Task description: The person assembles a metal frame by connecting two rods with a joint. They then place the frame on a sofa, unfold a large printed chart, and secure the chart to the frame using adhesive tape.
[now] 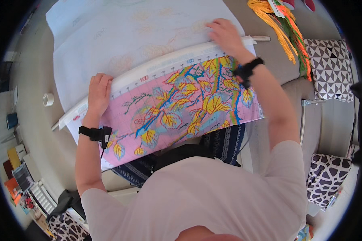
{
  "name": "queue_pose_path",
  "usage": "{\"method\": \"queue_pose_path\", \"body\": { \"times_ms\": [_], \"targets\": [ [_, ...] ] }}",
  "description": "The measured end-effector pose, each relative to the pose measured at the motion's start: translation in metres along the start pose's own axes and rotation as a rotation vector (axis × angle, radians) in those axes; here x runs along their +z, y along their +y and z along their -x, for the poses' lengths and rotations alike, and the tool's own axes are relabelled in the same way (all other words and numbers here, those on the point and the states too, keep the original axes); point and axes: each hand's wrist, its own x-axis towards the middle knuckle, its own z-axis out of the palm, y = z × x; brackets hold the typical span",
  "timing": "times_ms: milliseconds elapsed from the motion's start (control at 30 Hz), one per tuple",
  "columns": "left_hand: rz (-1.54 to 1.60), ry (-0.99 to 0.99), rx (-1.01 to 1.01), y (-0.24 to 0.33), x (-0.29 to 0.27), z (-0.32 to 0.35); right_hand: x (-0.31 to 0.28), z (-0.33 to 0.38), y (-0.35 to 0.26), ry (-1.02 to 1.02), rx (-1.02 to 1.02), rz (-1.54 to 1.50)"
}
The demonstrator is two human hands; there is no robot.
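A large cross-stitch cloth (120, 106) lies across my lap, its pink side printed with yellow leaves, blue branches and a grid. A rod (262, 39) runs crosswise under a white fold of it. Beyond the rod spreads the pale back (88, 40) of the cloth, with the pattern showing faintly through. My left hand (99, 92) is curled over the cloth-covered rod near its left end, fingers close together. Toward the right end, my right hand (228, 38) is over the pale cloth just beyond the rod, fingers apart and slightly blurred.
Skeins of yellow, green and orange thread (275, 26) lie at the upper right. A white tape roll (48, 99) rests left of the cloth. Patterned cushions (329, 68) sit at the right. A keyboard (43, 197) and other clutter stand at lower left.
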Motion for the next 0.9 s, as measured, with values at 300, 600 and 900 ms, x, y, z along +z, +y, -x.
{"method": "queue_pose_path", "body": {
  "times_ms": [300, 600, 900],
  "targets": [
    [-0.039, -0.078, -0.081, -0.001, 0.007, -0.016, -0.004, -0.016, 0.035, 0.027, 0.137, 0.271],
    [-0.302, -0.061, -0.174, -0.009, 0.016, -0.019, -0.044, -0.009, 0.109, -0.191, 0.255, 0.201],
    [-0.32, -0.154, -0.204, -0.02, 0.021, -0.02, -0.054, 0.009, 0.131, -0.149, 0.111, 0.301]
  ]
}}
